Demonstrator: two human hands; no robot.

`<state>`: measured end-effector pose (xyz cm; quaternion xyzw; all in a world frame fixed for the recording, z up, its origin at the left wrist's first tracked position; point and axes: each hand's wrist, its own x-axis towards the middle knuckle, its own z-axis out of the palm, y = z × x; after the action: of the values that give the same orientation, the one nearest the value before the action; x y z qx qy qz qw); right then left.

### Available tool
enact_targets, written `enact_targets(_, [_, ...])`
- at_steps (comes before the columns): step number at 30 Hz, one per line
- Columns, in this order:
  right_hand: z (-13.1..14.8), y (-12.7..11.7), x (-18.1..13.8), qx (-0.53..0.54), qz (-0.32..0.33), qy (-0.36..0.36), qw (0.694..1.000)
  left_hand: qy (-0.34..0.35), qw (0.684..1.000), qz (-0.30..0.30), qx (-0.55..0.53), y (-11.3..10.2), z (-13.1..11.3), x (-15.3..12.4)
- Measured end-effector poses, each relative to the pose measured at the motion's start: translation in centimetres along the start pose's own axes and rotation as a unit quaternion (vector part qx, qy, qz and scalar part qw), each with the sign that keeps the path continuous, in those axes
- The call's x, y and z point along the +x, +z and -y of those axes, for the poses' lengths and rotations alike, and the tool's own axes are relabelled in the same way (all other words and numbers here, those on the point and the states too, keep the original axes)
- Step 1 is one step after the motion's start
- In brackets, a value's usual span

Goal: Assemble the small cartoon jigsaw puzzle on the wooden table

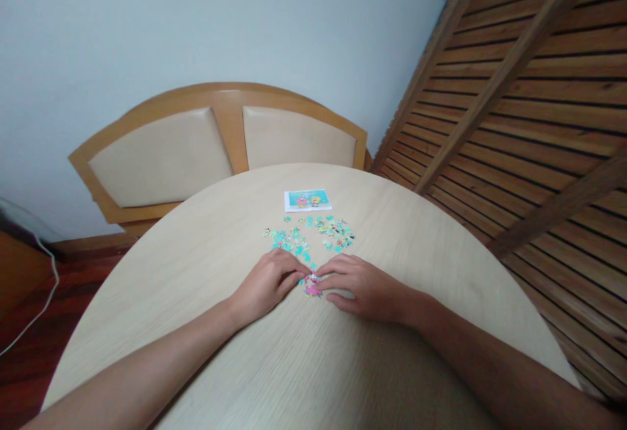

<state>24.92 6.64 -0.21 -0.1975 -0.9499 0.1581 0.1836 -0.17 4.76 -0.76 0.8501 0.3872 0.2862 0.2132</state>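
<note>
A small joined patch of pink jigsaw puzzle (pixel 313 289) lies flat on the table between my two hands. My left hand (pixel 272 284) is at its left edge, thumb and forefinger pinched together at a small puzzle piece mostly hidden by the fingertips. My right hand (pixel 365 286) rests on the right side of the patch, fingers apart, with fingertips touching its pink and white upper part. Beyond my hands are loose teal puzzle pieces in a left pile (pixel 289 242) and a right pile (pixel 337 234).
Behind the piles lies a reference picture card (pixel 308 200) with a pink and a yellow cartoon figure. The round wooden table (pixel 196 247) has a padded bench back (pixel 235 129) behind it. Wooden slats (pixel 519 90) stand at the right, a white cable (pixel 55 273) at the left.
</note>
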Motion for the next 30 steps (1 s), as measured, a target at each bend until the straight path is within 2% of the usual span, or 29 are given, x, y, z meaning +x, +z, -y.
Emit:
enact_targets(13, [0.13,0.06,-0.01,0.005,0.001,-0.009,1.0,-0.064,0.997,-0.036,0.017,0.35,0.56,-0.02])
enact_targets(30, [0.37,0.17,0.08,0.011,0.003,-0.02,1.0,0.005,0.999,-0.023,0.037,0.06,0.48,0.59])
